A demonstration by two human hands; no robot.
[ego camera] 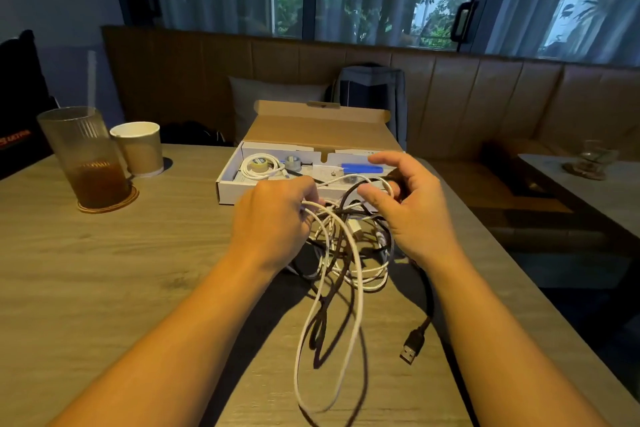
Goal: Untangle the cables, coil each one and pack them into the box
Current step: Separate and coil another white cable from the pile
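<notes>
A tangle of white and dark cables (349,253) lies on the wooden table between my hands. My left hand (273,218) grips loops of a white cable (353,291), whose long loop hangs down toward me. My right hand (408,204) is half curled over the tangle; a white strand runs by its thumb, and whether it holds that strand is unclear. A dark cable ends in a USB plug (412,347) lying at the lower right. Behind the hands stands the open cardboard box (228,180), holding a coiled white cable (258,166), a roll of tape and a blue item.
At the left a tall ribbed glass (86,156) of brown drink stands on a coaster, with a paper cup (140,147) beside it. The table's right edge (519,270) drops to a bench seat. A second table (588,184) with a glass is at the far right.
</notes>
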